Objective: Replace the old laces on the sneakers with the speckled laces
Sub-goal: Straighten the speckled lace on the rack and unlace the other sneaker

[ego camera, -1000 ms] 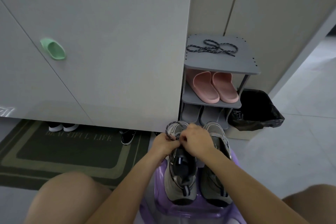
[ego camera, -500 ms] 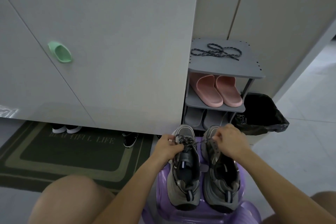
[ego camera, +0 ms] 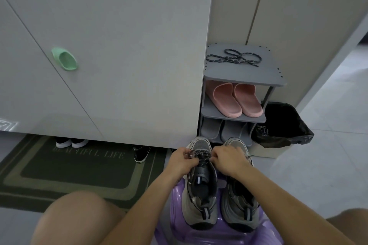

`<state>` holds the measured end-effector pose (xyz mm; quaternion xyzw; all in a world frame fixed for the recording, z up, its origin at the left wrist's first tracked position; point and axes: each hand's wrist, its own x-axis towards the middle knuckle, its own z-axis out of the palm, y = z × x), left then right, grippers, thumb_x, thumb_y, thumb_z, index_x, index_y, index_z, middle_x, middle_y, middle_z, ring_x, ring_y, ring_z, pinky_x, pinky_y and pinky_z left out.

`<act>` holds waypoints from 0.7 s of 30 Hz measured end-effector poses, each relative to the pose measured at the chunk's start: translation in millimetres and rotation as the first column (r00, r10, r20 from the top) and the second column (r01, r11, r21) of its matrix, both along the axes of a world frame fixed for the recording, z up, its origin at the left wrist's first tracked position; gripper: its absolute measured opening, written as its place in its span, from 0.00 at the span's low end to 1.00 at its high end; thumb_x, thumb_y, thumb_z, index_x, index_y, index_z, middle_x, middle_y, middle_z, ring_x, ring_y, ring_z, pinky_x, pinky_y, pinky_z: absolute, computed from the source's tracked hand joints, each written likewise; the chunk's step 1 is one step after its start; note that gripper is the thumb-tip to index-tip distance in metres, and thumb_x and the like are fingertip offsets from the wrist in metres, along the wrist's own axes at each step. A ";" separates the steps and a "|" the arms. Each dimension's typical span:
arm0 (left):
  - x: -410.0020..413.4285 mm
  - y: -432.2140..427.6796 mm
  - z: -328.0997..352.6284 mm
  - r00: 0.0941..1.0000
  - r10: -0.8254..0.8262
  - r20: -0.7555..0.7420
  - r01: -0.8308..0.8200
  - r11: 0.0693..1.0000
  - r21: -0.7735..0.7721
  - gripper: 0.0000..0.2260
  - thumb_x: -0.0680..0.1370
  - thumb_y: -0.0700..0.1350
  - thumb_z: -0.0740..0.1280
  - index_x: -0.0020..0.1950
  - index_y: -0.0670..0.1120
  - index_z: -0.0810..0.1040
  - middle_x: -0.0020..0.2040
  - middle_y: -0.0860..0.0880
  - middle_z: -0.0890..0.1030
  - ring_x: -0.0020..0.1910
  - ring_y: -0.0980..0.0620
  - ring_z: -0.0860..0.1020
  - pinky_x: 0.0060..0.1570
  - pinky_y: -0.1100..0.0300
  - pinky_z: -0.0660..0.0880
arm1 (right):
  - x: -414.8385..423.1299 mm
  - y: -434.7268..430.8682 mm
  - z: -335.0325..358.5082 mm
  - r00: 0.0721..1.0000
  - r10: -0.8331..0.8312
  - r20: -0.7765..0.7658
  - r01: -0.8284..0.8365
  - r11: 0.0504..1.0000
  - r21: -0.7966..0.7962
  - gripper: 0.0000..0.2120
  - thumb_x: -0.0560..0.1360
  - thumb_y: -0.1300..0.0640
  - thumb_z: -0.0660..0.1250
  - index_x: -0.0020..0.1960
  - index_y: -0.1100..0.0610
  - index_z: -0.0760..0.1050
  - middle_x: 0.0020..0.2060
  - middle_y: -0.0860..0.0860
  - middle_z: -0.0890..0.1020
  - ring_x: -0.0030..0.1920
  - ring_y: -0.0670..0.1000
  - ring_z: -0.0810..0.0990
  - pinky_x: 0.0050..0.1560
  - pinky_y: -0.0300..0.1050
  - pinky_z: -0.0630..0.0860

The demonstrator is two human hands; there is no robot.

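Fingers (ego camera: 186, 154) of left hand (ego camera: 180, 163) and right hand (ego camera: 229, 160) pinch the speckled lace (ego camera: 200, 156) across the toe-end eyelets of the sneaker (ego camera: 201, 193) at 6 o'clock on the stool (ego camera: 178, 195); judged risk: uneven pull leaves unequal ends or drags the sneaker off.

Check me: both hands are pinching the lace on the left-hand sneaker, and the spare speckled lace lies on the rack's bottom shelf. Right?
Not quite. The head view shows the spare speckled lace on the top shelf of the rack, not the bottom. The rest holds: left hand and right hand pinch the threaded lace on the left-hand sneaker.
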<state>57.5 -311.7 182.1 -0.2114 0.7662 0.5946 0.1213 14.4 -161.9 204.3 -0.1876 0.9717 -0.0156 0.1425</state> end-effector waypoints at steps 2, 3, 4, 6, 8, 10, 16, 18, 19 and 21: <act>-0.6 -0.7 0.6 1.000 -0.001 0.003 0.001 1.000 0.002 0.11 0.74 0.38 0.68 0.55 0.42 0.73 0.40 0.50 0.75 0.35 0.57 0.74 0.25 0.71 0.71 | -1.7 5.9 1.7 0.998 0.024 -0.054 -0.022 0.999 0.038 0.11 0.79 0.49 0.57 0.53 0.52 0.74 0.55 0.51 0.80 0.59 0.56 0.75 0.58 0.50 0.65; -0.8 -0.6 1.1 1.000 -0.001 0.007 0.001 1.000 0.007 0.12 0.74 0.38 0.68 0.56 0.41 0.73 0.41 0.49 0.75 0.35 0.57 0.74 0.24 0.72 0.70 | -3.2 10.5 3.3 0.996 0.020 -0.085 -0.016 0.999 0.052 0.10 0.79 0.49 0.56 0.53 0.52 0.73 0.54 0.51 0.80 0.59 0.55 0.75 0.57 0.49 0.65; -0.5 -0.7 1.6 1.000 -0.002 0.013 0.002 1.000 0.008 0.11 0.75 0.38 0.68 0.56 0.42 0.72 0.42 0.49 0.75 0.36 0.57 0.74 0.24 0.72 0.70 | -5.3 16.4 5.2 0.994 0.003 -0.111 0.004 0.998 0.059 0.10 0.79 0.49 0.56 0.54 0.51 0.73 0.54 0.51 0.80 0.59 0.55 0.75 0.56 0.49 0.65; -0.3 -1.0 0.9 1.000 -0.005 0.018 0.005 1.000 0.004 0.10 0.75 0.39 0.68 0.55 0.43 0.72 0.43 0.49 0.74 0.36 0.57 0.74 0.25 0.71 0.70 | -10.5 31.2 10.9 0.989 -0.065 -0.134 0.072 0.996 0.055 0.10 0.79 0.49 0.56 0.54 0.51 0.73 0.54 0.50 0.80 0.59 0.54 0.74 0.56 0.49 0.65; -0.5 -1.2 -0.2 1.000 -0.003 0.017 0.003 1.000 -0.005 0.09 0.75 0.39 0.67 0.53 0.44 0.73 0.43 0.49 0.74 0.37 0.57 0.74 0.28 0.69 0.70 | -15.0 47.1 17.4 0.982 -0.135 -0.129 0.140 0.990 0.029 0.09 0.79 0.49 0.55 0.52 0.50 0.73 0.53 0.50 0.80 0.59 0.54 0.74 0.57 0.49 0.65; -0.8 -1.2 -1.1 1.000 -0.013 0.007 0.014 0.999 -0.033 0.07 0.75 0.39 0.68 0.52 0.44 0.74 0.43 0.49 0.75 0.37 0.57 0.74 0.30 0.68 0.70 | -15.2 57.5 21.9 0.978 -0.173 -0.119 0.173 0.985 -0.012 0.07 0.79 0.48 0.56 0.46 0.49 0.69 0.52 0.50 0.80 0.58 0.54 0.74 0.57 0.50 0.65; 0.3 -6.6 -9.4 0.992 -0.120 0.024 0.122 0.953 -0.278 0.16 0.76 0.51 0.67 0.32 0.47 0.69 0.32 0.46 0.72 0.30 0.51 0.70 0.33 0.63 0.68 | -9.7 65.4 33.0 0.986 -0.165 -0.030 0.163 0.984 -0.070 0.11 0.77 0.41 0.59 0.42 0.48 0.71 0.46 0.46 0.79 0.53 0.51 0.78 0.57 0.48 0.68; -0.1 -11.4 -9.5 0.985 -0.163 0.047 0.169 0.913 -0.370 0.17 0.77 0.53 0.65 0.32 0.47 0.67 0.32 0.46 0.70 0.31 0.50 0.69 0.35 0.60 0.67 | -10.0 73.3 38.8 0.988 -0.152 0.033 0.154 0.987 -0.053 0.12 0.76 0.40 0.60 0.43 0.48 0.74 0.42 0.45 0.76 0.51 0.50 0.77 0.57 0.47 0.70; -0.1 -13.9 -8.7 0.984 -0.170 0.057 0.178 0.904 -0.390 0.17 0.77 0.53 0.64 0.33 0.47 0.67 0.31 0.47 0.69 0.31 0.51 0.68 0.34 0.60 0.66 | -9.6 78.0 41.1 0.988 -0.145 0.055 0.148 0.988 -0.040 0.12 0.76 0.41 0.61 0.43 0.48 0.75 0.41 0.44 0.75 0.50 0.50 0.77 0.56 0.46 0.70; -0.2 -18.3 -7.2 0.977 -0.196 0.080 0.211 0.880 -0.426 0.17 0.78 0.51 0.64 0.32 0.46 0.66 0.30 0.48 0.68 0.29 0.52 0.66 0.32 0.61 0.64 | -8.0 87.5 45.0 0.986 -0.126 0.112 0.128 0.992 -0.017 0.08 0.76 0.46 0.63 0.40 0.47 0.75 0.39 0.43 0.77 0.48 0.49 0.77 0.53 0.45 0.71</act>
